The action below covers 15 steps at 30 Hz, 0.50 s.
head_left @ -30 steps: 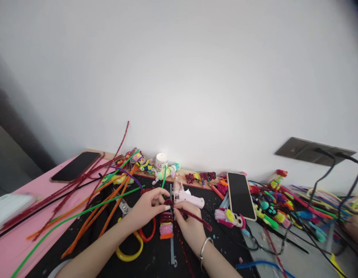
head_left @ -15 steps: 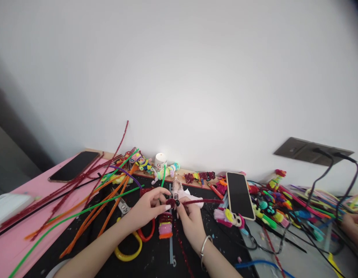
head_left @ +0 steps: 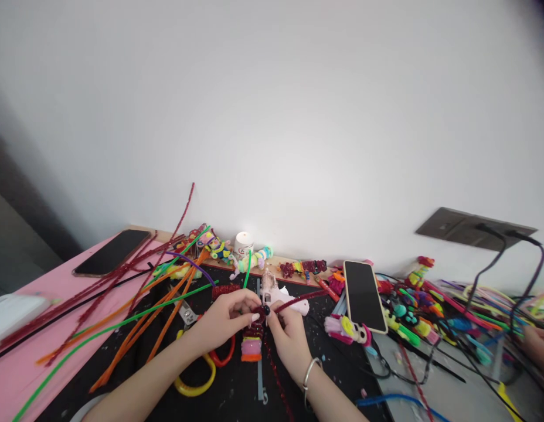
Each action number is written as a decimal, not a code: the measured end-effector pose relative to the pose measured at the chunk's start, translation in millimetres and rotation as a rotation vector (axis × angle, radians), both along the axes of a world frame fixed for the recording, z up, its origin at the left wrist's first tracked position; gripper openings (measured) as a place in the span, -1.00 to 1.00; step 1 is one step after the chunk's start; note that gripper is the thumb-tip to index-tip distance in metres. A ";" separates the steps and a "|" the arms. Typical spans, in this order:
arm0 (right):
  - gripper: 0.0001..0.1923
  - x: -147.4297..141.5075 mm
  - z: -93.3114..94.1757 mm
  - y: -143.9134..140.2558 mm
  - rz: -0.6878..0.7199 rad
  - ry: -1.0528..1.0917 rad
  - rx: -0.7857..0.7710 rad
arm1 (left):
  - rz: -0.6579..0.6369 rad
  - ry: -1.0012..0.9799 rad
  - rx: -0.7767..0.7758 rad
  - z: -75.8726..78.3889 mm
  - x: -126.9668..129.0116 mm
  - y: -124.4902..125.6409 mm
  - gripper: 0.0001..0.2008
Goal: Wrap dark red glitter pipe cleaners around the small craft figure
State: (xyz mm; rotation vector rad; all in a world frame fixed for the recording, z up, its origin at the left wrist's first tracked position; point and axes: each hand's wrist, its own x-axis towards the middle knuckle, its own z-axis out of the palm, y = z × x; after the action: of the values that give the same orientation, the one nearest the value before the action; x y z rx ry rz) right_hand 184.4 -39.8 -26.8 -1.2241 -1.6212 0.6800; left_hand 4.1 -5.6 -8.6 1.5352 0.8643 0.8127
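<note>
Between my two hands is a small pipe-cleaner figure, its lower end banded in dark red, yellow, pink and orange. My left hand pinches the figure's dark red top from the left. From the right, my right hand has thumb and fingers closed on a dark red tinsel pipe cleaner, whose free end sticks out to the right. Another dark red strand hangs down beside the figure. Just behind my fingers lies a white glue gun. My fingers hide the exact spot where the strand meets the figure.
Scissors with yellow and red handles lie under my left forearm. Loose orange pipe cleaners and a dark phone are at left. A white-edged phone and finished figures stand right. Another person's hand is at the far right edge.
The free end of the dark red pipe cleaner has swung upward and shortened to the right. My left fingers have shifted slightly onto the figure's top.
</note>
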 end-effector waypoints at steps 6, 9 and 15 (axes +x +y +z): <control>-0.65 0.9 -1.6 -0.2 0.005 0.021 -0.013 | 0.001 -0.072 -0.054 1.6 0.8 -1.4 -0.86; -0.61 1.0 -2.2 -1.1 -0.012 0.010 0.010 | 0.006 -0.089 -0.068 -0.3 1.3 -1.0 -0.87; -0.59 0.7 -4.0 -1.4 -0.012 -0.017 0.028 | 0.012 -0.061 -0.054 -0.7 0.6 -1.8 -0.90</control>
State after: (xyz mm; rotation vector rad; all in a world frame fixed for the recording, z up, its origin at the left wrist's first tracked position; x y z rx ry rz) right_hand 185.1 -41.2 -30.8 -1.2212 -1.6313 0.6389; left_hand 4.7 -7.5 -9.2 1.4519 0.8444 0.8343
